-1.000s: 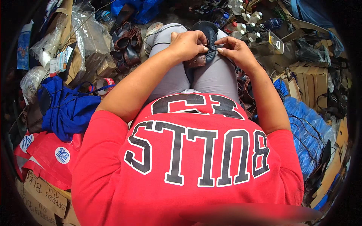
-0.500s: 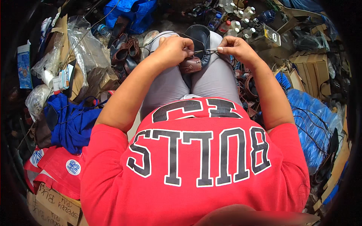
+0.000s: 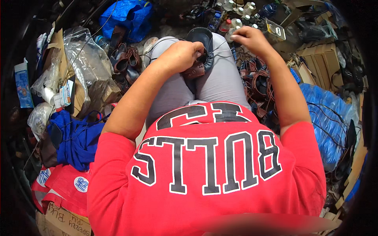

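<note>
A dark shoe (image 3: 207, 38) with a brown leather upper (image 3: 194, 71) lies across my grey-trousered thighs, its opening facing up. My left hand (image 3: 182, 55) is closed at the shoe's left side, fingertips against its edge; whatever lies between them is hidden. From the stitched right rim, thin pale thread (image 3: 223, 50) stretches toward my right hand (image 3: 252, 39). That hand is raised beyond my right thigh, thumb and fingers pinched together on what looks like the thread. A dark strand (image 3: 165, 38) loops over my left thigh beside the left hand.
Brown shoes (image 3: 120, 59) lie left of my legs, with more brown footwear (image 3: 260, 84) on the right. Several bottles (image 3: 236, 21) stand ahead. Around me are a blue bag (image 3: 126, 19), clear plastic (image 3: 88, 59), cardboard (image 3: 321, 63) and a blue plastic-wrapped bundle (image 3: 327, 122).
My right hand has moved up and away from the shoe; the thin pointed tool it held no longer shows. Pale thread now stretches out. My left hand has stayed by the shoe.
</note>
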Action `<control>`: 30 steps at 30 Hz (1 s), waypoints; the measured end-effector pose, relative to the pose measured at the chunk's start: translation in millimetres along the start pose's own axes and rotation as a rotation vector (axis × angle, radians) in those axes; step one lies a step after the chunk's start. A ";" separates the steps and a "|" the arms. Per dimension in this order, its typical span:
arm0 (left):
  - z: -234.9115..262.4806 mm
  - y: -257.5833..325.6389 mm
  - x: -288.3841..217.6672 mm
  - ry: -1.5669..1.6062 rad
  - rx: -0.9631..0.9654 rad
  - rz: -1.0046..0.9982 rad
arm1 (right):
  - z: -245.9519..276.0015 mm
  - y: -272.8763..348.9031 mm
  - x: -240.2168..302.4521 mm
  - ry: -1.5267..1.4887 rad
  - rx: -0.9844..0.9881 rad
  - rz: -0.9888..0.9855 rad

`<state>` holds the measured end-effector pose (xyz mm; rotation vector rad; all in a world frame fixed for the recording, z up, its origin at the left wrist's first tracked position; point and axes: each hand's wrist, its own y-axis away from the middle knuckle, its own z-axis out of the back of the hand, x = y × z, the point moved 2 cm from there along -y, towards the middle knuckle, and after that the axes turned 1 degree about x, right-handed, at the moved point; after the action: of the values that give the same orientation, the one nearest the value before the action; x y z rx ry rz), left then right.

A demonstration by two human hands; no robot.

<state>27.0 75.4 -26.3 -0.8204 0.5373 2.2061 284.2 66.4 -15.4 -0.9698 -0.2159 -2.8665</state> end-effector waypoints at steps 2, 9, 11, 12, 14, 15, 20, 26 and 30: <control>0.3 -2.6 0.5 -0.041 -0.022 -0.043 | -13.6 -8.3 -4.5 0.376 -0.153 0.055; 0.4 3.8 13.8 -0.042 -0.052 -0.088 | -14.4 14.8 71.4 0.500 0.096 0.496; 1.3 4.3 11.9 -0.124 -0.046 -0.128 | -29.2 12.1 87.0 0.659 0.252 0.468; 2.8 4.8 11.4 -0.125 -0.048 -0.128 | -34.8 9.5 85.4 0.674 0.259 0.467; 5.6 8.0 10.0 -0.185 -0.022 -0.203 | -40.3 5.8 81.1 0.690 0.270 0.477; 7.7 12.7 13.2 -0.183 -0.028 -0.194 | -38.4 5.7 78.9 0.650 0.262 0.505; 49.5 83.6 67.9 -0.235 -0.208 0.025 | 0.5 23.0 -20.9 0.534 0.139 0.288; 104.8 81.3 -1.2 0.575 -0.384 -0.015 | 31.7 5.4 10.3 -0.869 -0.141 0.087; 62.0 41.8 -67.8 0.877 -0.181 -0.492 | -3.1 -4.1 111.9 -1.310 0.115 0.295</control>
<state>8.6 51.6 70.1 -1.8127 0.4611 1.3835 193.3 63.6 49.9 -2.3870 -0.2731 -1.5350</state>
